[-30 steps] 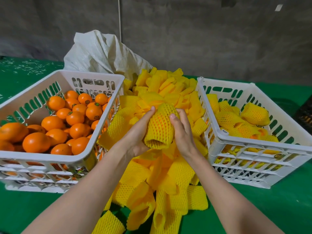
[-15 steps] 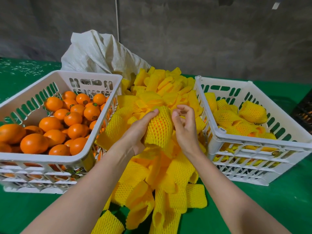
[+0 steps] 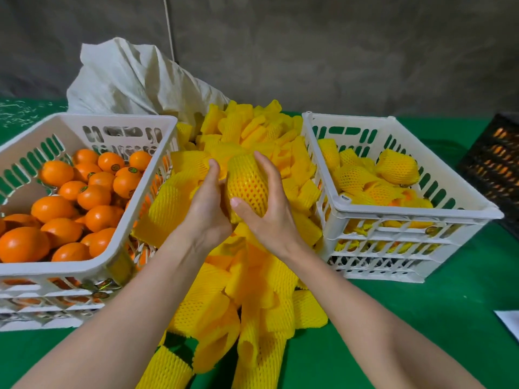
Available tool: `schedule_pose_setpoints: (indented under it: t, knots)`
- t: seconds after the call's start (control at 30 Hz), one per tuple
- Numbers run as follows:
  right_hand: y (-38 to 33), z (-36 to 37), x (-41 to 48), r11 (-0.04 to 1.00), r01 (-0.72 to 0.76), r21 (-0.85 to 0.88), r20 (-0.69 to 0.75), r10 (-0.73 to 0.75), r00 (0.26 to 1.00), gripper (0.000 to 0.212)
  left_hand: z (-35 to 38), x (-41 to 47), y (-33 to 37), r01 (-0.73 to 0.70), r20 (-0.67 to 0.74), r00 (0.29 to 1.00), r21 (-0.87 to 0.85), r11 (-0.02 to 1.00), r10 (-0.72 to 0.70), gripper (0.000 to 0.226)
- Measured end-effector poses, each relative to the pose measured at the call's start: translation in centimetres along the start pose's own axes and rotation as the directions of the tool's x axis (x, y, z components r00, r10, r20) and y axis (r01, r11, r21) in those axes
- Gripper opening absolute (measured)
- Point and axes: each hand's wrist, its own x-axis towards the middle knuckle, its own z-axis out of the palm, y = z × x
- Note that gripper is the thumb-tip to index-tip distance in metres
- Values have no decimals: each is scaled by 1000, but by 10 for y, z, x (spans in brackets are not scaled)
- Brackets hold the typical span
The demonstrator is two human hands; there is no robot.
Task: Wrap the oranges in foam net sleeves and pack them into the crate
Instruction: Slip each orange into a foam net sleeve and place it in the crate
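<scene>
An orange in a yellow foam net sleeve [image 3: 247,183] is held between both hands above the heap of loose yellow sleeves [image 3: 252,276] in the middle. My left hand [image 3: 207,209] cups its left side, fingers curled round it. My right hand [image 3: 269,209] grips it from the right, thumb across the lower front. The white crate on the left [image 3: 92,265] holds several bare oranges [image 3: 92,196]. The white crate on the right [image 3: 415,213] holds several sleeved oranges [image 3: 397,167].
A crumpled white sack [image 3: 132,77] lies behind the sleeve heap. A black crate [image 3: 497,161] with orange fruit sits at the far right edge. Green cloth [image 3: 421,318] covers the table, and a white paper corner [image 3: 509,321] shows at the right.
My right hand has closed round the sleeved orange, its thumb now across the front. The left hand has slid lower along the orange's left side.
</scene>
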Motion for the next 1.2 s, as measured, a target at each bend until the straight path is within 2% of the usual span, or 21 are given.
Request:
schedule_pose_setpoints:
  t: [0.13, 0.27, 0.3, 0.37, 0.4, 0.43, 0.5, 0.57, 0.6, 0.63, 0.67, 0.77, 0.83, 0.97, 1.07, 1.2]
  knots:
    - [-4, -20, 9, 991, 43, -130, -81, -54, 995, 57, 20, 6, -11, -40, 90, 995, -41, 998, 44, 70]
    - [-1, -60, 21, 990, 29, -139, -244, -62, 968, 53, 51, 21, -34, -158, 119, 980, -46, 986, 163, 56]
    - [1, -72, 26, 989, 19, -148, -298, -62, 953, 53, 60, 25, -41, -189, 113, 976, 18, 982, 186, 50]
    - [10, -101, 36, 985, -18, -174, -400, -54, 915, 55, 78, 34, -57, -263, 111, 964, 272, 926, 241, 36]
    - [15, -117, 41, 980, -52, -191, -435, -37, 900, 57, 85, 38, -65, -308, 142, 951, 424, 852, 273, 32]
    - [21, -133, 45, 971, -96, -219, -458, -16, 889, 59, 92, 43, -73, -371, 207, 929, 566, 736, 308, 32]
    - [35, -162, 48, 925, -207, -319, -493, 24, 870, 59, 100, 54, -87, -526, 399, 840, 765, 372, 367, 30]
    - [50, -185, 49, 841, -329, -430, -523, 65, 850, 55, 105, 63, -94, -599, 561, 758, 800, 15, 331, 27]
    - [57, -195, 49, 790, -385, -477, -531, 90, 842, 52, 106, 67, -96, -609, 607, 736, 787, -99, 300, 27]
    - [64, -204, 51, 737, -437, -516, -533, 122, 837, 49, 107, 69, -97, -607, 628, 729, 777, -166, 274, 27]
    - [70, -212, 54, 673, -482, -561, -526, 159, 835, 47, 107, 70, -97, -600, 631, 731, 776, -195, 259, 28]
    - [86, -233, 66, 440, -527, -727, -462, 255, 850, 49, 104, 70, -95, -607, 636, 734, 772, -188, 240, 26]
    - [95, -240, 71, 353, -507, -786, -415, 307, 857, 54, 104, 69, -93, -606, 635, 741, 772, -192, 219, 26]
    - [111, -238, 75, 255, -498, -829, -367, 424, 828, 54, 106, 69, -89, -600, 628, 756, 778, -188, 188, 27]
    - [114, -234, 77, 182, -468, -865, -387, 354, 852, 52, 106, 69, -88, -591, 616, 767, 787, -177, 181, 26]
    - [111, -233, 73, 274, -427, -862, -386, 191, 903, 45, 102, 67, -89, -581, 602, 781, 798, -160, 167, 27]
